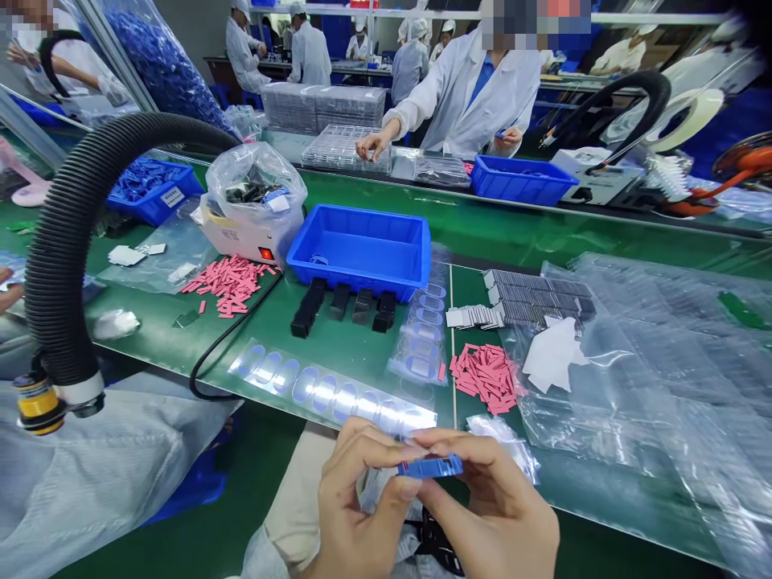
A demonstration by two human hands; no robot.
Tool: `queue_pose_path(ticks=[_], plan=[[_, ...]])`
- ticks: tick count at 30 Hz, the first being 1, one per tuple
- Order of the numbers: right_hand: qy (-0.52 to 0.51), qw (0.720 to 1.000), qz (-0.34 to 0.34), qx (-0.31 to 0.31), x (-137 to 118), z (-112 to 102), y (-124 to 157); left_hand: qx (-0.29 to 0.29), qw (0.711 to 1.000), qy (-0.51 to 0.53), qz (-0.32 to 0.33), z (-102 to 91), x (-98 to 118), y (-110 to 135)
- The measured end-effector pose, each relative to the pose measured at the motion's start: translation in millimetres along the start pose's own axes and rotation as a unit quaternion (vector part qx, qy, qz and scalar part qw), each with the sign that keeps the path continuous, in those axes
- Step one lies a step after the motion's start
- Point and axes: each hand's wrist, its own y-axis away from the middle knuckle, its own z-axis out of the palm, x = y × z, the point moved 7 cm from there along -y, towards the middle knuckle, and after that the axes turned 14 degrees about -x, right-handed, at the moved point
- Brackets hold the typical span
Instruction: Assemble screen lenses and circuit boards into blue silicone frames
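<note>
My left hand [353, 507] and my right hand [494, 507] meet low in the view, below the table's near edge. Between their fingertips they pinch a small flat blue plastic part [431, 466] with a thin pink strip along its top edge. Each hand's fingers are closed on one end of the part. Just beyond my hands a clear film strip with oval stickers [331, 390] lies on the green table [338, 338]. A pile of pink strips [486, 376] sits to its right.
A blue bin [362, 251] stands mid-table with black blocks [343, 307] in front. A black ribbed hose [72, 241] arches at left. A second pink pile [226, 281], bagged parts [256, 189] and clear bags [651, 378] lie around. Across the belt a white-coated person [470, 88] handles trays.
</note>
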Motion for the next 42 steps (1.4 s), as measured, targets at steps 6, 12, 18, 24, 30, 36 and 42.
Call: queue_pose_path(ticks=[6,12,18,24,30,36,42], plan=[[-0.014,0.992,0.074,-0.1,9.8,-5.4,-0.2,-0.007,0.999,-0.025,-0.038,-7.6,0.0,0.7],[-0.003,0.992,0.067,-0.103,2.5,-12.3,-1.3,-0.014,0.986,0.026,-0.165,-10.1,-7.2,-3.1],[-0.118,0.963,0.109,-0.216,3.7,-7.2,-10.9,-0.055,0.927,0.204,-0.309,-0.8,-9.7,-1.1],[-0.129,0.947,0.068,-0.285,1.5,-9.1,-15.3,-0.095,0.902,0.268,-0.325,5.8,-3.3,-5.4],[-0.139,0.939,0.084,-0.305,-2.5,-5.6,-14.4,-0.075,0.907,0.28,-0.306,8.3,-3.9,-9.3],[-0.167,0.939,0.07,-0.292,-9.0,-4.0,-15.3,-0.108,0.911,0.286,-0.276,13.5,2.6,-15.9],[-0.139,0.949,0.05,-0.279,-7.7,-8.6,-13.6,-0.107,0.918,0.253,-0.284,7.9,-2.3,-10.8]])
